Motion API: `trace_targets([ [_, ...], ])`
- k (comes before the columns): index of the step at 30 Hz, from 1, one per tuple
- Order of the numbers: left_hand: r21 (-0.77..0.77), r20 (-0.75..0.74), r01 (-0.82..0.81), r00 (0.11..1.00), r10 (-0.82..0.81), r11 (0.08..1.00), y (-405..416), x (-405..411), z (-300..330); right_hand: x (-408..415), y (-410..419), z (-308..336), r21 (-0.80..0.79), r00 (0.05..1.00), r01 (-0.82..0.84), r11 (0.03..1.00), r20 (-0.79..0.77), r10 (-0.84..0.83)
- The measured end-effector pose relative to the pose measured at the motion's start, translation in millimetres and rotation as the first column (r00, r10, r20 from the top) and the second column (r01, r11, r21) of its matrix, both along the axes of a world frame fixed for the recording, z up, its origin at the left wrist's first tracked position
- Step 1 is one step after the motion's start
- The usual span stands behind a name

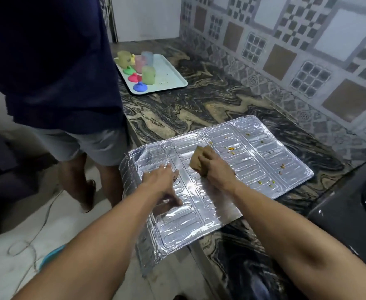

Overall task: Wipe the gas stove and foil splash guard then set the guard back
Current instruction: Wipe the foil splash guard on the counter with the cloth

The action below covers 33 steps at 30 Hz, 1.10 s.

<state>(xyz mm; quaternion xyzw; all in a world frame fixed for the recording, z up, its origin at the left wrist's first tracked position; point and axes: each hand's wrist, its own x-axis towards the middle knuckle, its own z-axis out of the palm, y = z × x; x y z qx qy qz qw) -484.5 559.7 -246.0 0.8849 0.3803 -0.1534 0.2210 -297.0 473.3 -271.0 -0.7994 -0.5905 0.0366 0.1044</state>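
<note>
From the head view, one foil splash guard (238, 161) lies flat on the marbled bench (199, 105), its near-left panel hanging over the bench edge. The left hand (162, 180) presses on it with spread, straight fingers, grip wide. The right hand (214, 167) curls around one brown cloth (199, 158), held against the guard's middle. Yellow crumbs (231, 149) dot the right panels. Far left, one tray (169, 76) carries four translucent cups (148, 74) and three coloured lids (134, 77). A second person (54, 72) stands left. One dark stove (351, 208) sits near right.
</note>
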Motion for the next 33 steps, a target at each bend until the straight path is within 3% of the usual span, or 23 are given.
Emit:
trace_targets([
  [3, -0.009, -0.006, -0.012, 1.0, 0.012, 1.0, -0.2, 2.1, 0.3, 29.0, 0.5, 13.1, 0.006, 0.982, 0.186, 0.982, -0.022, -0.186],
  [6, -0.005, -0.015, -0.037, 0.999, 0.037, 0.999, -0.9, 4.6, -1.6, 38.7, 17.0, 27.9, 0.04, 0.943, 0.278, 0.96, -0.203, -0.264],
  [9, -0.014, -0.019, -0.064, 0.998, 0.063, 0.998, 0.4, 8.5, 2.0, 20.8, 44.1, 28.0, 0.158, 0.949, 0.223, 0.962, -0.263, -0.176],
  [11, -0.024, -0.021, -0.089, 0.996, 0.088, 0.996, 0.5, 11.7, 6.2, -0.5, 62.3, 24.2, 0.151, 0.979, 0.027, 0.988, -0.205, 0.004],
  [13, -0.009, -0.008, -0.113, 0.994, 0.113, 0.994, -0.5, 13.1, 7.8, -11.6, 69.0, 16.6, 0.041, 0.979, -0.137, 0.99, -0.15, 0.141],
  [15, 0.014, 0.0, -0.114, 0.993, 0.114, 0.993, -0.8, 13.4, 4.0, -4.2, 64.3, 3.4, 0.019, 0.973, -0.171, 0.985, -0.152, 0.172],
  [17, 0.029, -0.004, -0.108, 0.994, 0.108, 0.994, -1.0, 12.6, 0.6, 16.0, 60.6, -5.2, 0.007, 0.988, -0.105, 0.994, -0.11, 0.105],
  [19, 0.041, -0.006, -0.098, 0.995, 0.098, 0.994, -0.4, 12.5, -1.6, 40.5, 57.6, -0.2, -0.041, 0.999, 0.001, 0.999, 0.042, 0.001],
  [24, 0.051, 0.026, -0.116, 0.993, 0.115, 0.992, -2.2, 11.8, -6.5, 83.6, 42.3, 8.2, -0.146, 0.929, 0.31, 0.94, 0.258, -0.266],
  [29, 0.02, 0.053, -0.128, 0.991, 0.126, 0.992, -1.5, 9.3, -8.2, 99.1, 34.7, 38.8, -0.116, 0.884, 0.463, 0.879, 0.131, -0.449],
  [31, 0.017, 0.01, -0.108, 0.994, 0.108, 0.994, -2.0, 8.8, -5.6, 104.1, 31.1, 53.6, -0.053, 0.836, 0.545, 0.837, -0.036, -0.547],
  [33, 0.046, -0.042, -0.082, 0.996, 0.084, 0.996, -2.6, 9.9, 1.2, 109.3, 27.0, 66.2, -0.036, 0.726, 0.643, 0.765, -0.289, -0.624],
])
